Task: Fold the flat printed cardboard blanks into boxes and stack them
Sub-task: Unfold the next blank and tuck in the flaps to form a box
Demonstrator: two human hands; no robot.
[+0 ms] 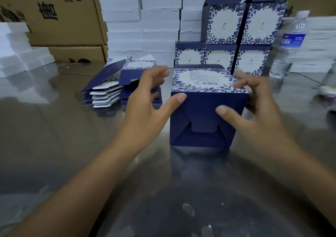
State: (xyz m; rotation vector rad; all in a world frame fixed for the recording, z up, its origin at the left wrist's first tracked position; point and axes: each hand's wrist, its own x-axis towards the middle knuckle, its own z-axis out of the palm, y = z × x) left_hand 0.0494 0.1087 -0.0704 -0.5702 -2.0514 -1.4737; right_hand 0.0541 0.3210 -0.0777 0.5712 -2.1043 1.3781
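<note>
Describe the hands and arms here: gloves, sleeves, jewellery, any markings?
The left hand and right hand are bare: no gloves, rings or watch visible, and the nails are short. Both forearms are uncovered to the frame edge; no sleeves in view.

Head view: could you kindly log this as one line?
box: on side, base closed | left hand: thumb touching | right hand: holding | blanks: stacked left

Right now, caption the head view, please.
Right hand holds a folded blue box, left hand touching it; flat blanks beside it, finished boxes stacked behind.
</note>
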